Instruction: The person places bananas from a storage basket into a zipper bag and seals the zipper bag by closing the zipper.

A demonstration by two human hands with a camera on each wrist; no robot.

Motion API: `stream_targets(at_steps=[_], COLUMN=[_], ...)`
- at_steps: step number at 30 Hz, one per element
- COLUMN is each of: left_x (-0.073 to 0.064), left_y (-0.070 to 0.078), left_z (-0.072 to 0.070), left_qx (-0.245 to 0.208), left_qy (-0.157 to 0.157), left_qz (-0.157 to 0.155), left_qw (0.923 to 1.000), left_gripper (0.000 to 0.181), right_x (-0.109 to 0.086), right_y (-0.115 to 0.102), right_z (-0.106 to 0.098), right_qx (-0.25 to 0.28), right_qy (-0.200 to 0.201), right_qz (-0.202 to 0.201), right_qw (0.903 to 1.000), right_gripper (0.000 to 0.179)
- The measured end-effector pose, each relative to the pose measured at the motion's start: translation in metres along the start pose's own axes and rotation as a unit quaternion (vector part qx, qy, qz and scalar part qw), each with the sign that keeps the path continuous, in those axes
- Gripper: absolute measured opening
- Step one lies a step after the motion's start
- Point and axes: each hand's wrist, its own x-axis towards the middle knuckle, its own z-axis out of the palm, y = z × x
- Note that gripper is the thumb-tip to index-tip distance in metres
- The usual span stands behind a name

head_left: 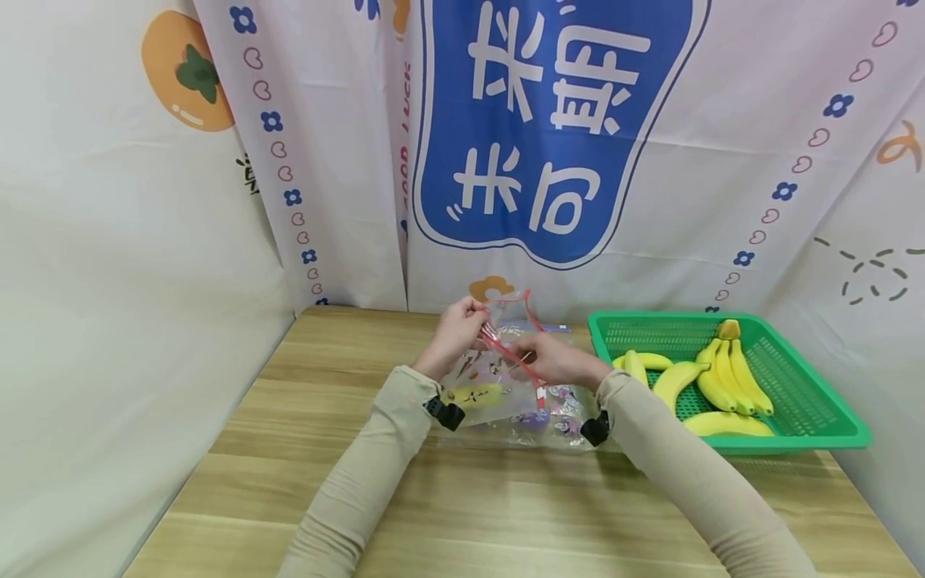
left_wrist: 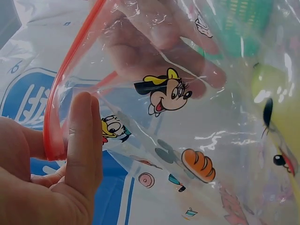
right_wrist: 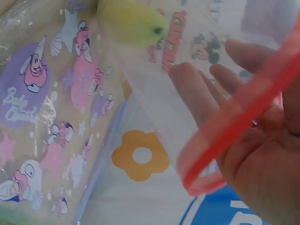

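Observation:
A clear zip bag (head_left: 495, 409) with a red zip edge and cartoon prints is held up above the table. My left hand (head_left: 459, 325) pinches its red edge at the upper left. My right hand (head_left: 552, 359) is at the bag's mouth, its fingers fairly straight; in the right wrist view the red zip strip (right_wrist: 239, 117) crosses in front of the palm. Through the plastic, the left wrist view shows the right hand's fingers (left_wrist: 164, 61). A yellow banana (right_wrist: 133, 23) shows in the bag's lower part. Another clear bag (right_wrist: 28, 112), with pink and purple prints, lies beneath.
To the right stands a green plastic basket (head_left: 831, 401) holding several loose bananas (head_left: 679, 381) and a bunch of bananas (head_left: 726, 377). The wooden table (head_left: 289, 449) meets a printed cloth (head_left: 347, 160) at the back, and cloth also hangs at both sides.

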Motion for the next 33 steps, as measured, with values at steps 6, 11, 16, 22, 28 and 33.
stream_targets(at_steps=[6,11,16,22,28,33], left_x=[-0.001,0.000,0.000,0.001,0.000,-0.001], left_y=[-0.003,-0.009,-0.014,-0.018,-0.018,-0.017], left_z=[-0.001,-0.001,-0.002,-0.004,-0.007,-0.009], left_qx=[-0.003,0.002,0.001,-0.002,-0.011,-0.007], left_qy=[-0.006,-0.005,-0.002,-0.005,-0.003,-0.003], left_qz=[-0.007,-0.005,-0.010,-0.012,-0.009,-0.016], left_qw=[1.0000,1.0000,0.9999,0.9999,0.9999,0.9998], left_gripper=[0.018,0.018,0.019,0.021,0.021,0.019], right_x=[-0.015,-0.031,-0.048,-0.066,-0.077,-0.081], right_y=[0.001,0.006,0.019,0.037,0.054,0.070], right_z=[-0.018,-0.041,-0.065,-0.092,-0.114,-0.127], right_qx=[0.085,0.177,0.220,0.221,0.230,0.235], right_qy=[-0.013,-0.020,-0.013,0.003,0.017,0.018], right_qz=[0.016,0.042,0.061,0.094,0.141,0.178], right_qw=[0.9961,0.9832,0.9735,0.9709,0.9628,0.9555], right_gripper=[0.029,0.037,0.042,0.052,0.063,0.070])
